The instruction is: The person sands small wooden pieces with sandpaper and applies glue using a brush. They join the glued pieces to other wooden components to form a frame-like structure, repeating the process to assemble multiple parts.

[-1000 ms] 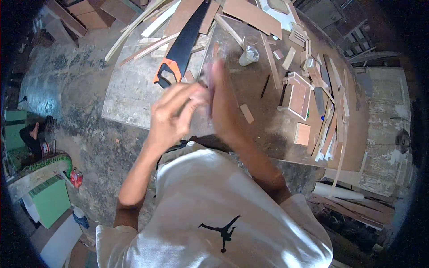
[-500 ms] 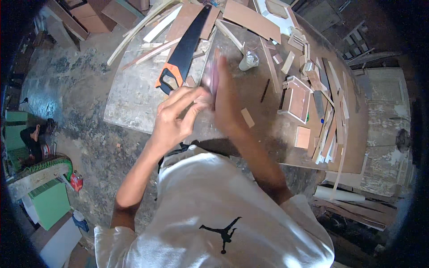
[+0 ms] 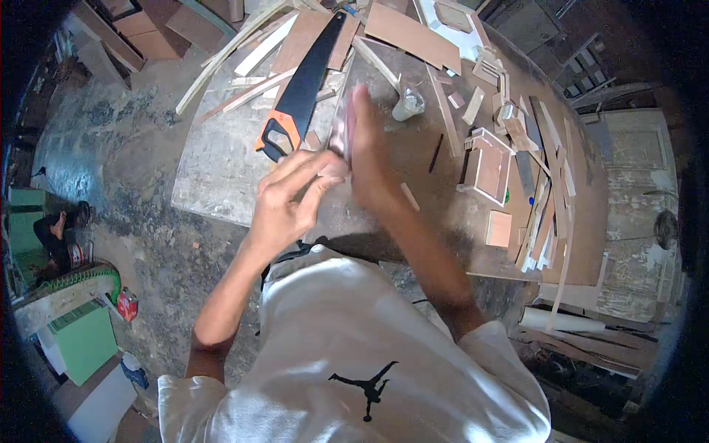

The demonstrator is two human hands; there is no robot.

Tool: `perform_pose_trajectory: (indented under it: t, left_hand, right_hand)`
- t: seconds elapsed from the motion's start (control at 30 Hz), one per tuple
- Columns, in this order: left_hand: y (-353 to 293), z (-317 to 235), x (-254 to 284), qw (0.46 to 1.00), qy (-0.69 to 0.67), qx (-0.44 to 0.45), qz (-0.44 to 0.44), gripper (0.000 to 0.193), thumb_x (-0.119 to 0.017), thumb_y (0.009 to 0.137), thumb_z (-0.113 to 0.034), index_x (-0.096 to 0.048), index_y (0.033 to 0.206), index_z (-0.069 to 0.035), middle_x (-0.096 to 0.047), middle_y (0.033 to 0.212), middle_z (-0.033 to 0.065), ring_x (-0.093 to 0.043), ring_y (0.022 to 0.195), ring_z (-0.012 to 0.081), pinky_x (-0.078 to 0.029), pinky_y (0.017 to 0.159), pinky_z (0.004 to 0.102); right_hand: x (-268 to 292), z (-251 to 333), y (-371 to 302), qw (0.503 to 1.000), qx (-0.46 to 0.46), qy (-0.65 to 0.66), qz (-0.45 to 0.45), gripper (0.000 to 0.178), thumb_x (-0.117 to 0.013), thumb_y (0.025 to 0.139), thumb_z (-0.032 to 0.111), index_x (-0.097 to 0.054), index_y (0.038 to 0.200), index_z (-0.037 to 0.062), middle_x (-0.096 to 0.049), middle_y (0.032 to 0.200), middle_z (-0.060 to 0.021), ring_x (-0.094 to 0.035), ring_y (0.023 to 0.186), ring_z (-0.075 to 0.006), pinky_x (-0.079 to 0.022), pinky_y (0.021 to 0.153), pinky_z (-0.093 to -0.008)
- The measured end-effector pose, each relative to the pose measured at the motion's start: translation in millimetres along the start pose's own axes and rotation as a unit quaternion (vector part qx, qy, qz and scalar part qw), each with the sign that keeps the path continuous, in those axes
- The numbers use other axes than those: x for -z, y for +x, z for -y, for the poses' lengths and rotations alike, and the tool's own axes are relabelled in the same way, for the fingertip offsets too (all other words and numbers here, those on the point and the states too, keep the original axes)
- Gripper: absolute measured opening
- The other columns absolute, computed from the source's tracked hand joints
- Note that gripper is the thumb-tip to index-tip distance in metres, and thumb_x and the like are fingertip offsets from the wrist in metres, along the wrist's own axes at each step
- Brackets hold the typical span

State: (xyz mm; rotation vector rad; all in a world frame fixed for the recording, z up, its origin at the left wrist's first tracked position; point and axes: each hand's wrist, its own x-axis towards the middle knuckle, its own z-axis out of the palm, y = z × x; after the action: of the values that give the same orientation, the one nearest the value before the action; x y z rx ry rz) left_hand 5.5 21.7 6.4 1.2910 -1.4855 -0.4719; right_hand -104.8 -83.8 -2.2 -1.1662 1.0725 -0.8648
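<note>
My left hand is pinched, its fingertips closed on a small pale piece that looks like wood. Right up against it is my right hand, held edge-on and blurred, with a thin, flat pinkish sheet along its palm side. Motion and the hand itself hide most of that sheet, so its kind cannot be told. Just beyond my left hand lies a handsaw with a black blade and an orange-and-black handle. A small wood block rests beside the saw handle.
The worktable carries wood strips and boards at its far side. A plastic cup, a dark pencil-like stick, a small open wooden box and a square wood piece lie to the right.
My right hand has shifted slightly left with the pinkish sheet, against the piece in my left hand. My left hand stays almost in place.
</note>
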Motion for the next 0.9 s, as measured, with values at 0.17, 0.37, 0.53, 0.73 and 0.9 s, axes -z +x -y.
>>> perform_pose_trajectory:
  t: [0.17,0.37,0.53,0.73,0.9]
  left_hand:
    - [2.9,6.1,0.9,1.000,0.010,-0.009,0.003,0.028,-0.070,0.081,0.000,-0.068,0.109,0.002,-0.068,0.098,0.0156,-0.066,0.090,0.0297,-0.051,0.081,0.0359]
    - [6.8,10.0,4.5,0.999,0.031,-0.003,-0.008,0.027,-0.070,0.082,-0.001,-0.068,0.109,0.003,-0.068,0.100,0.0166,-0.066,0.092,0.0309,-0.051,0.083,0.0356]
    - [7.3,9.9,4.6,0.991,-0.100,0.091,0.008,0.026,-0.069,0.087,-0.003,-0.066,0.112,0.003,-0.068,0.105,0.0122,-0.065,0.096,0.0214,-0.051,0.085,0.0319]
    - [-0.3,27.1,2.9,0.908,-0.386,0.159,-0.016,0.029,-0.064,0.094,-0.006,-0.058,0.121,0.001,-0.064,0.114,0.0064,-0.060,0.102,0.0128,-0.049,0.088,0.0293]
    - [-1.7,28.3,3.5,0.883,-0.447,0.142,-0.008,0.029,-0.062,0.094,-0.007,-0.056,0.122,0.001,-0.063,0.109,0.0070,-0.060,0.097,0.0128,-0.049,0.086,0.0293]
  right_hand:
    - [-3.9,7.0,-9.7,0.998,-0.026,0.050,0.031,0.061,-0.031,0.102,0.054,-0.047,0.121,-0.0015,-0.048,0.108,-0.0182,-0.052,0.098,-0.0264,-0.042,0.086,-0.0391]
    - [-5.8,-23.3,-40.2,0.998,0.027,-0.058,0.026,0.064,-0.032,0.101,0.057,-0.047,0.122,-0.0017,-0.048,0.103,-0.0138,-0.051,0.094,-0.0250,-0.045,0.085,-0.0377]
    - [12.3,8.7,-57.0,0.972,-0.166,0.160,-0.045,0.056,-0.047,0.091,0.069,-0.054,0.105,0.0154,-0.053,0.080,0.0040,-0.049,0.063,-0.0055,-0.040,0.048,-0.0220]
    - [27.0,1.6,-63.8,0.960,-0.158,0.198,-0.120,0.055,-0.051,0.090,0.067,-0.054,0.107,0.0145,-0.051,0.076,0.0031,-0.047,0.058,-0.0057,-0.037,0.044,-0.0220]
    - [20.4,-8.1,-70.4,0.954,-0.176,0.214,-0.112,0.054,-0.052,0.091,0.065,-0.055,0.109,0.0143,-0.052,0.079,0.0017,-0.047,0.058,-0.0060,-0.038,0.045,-0.0217]
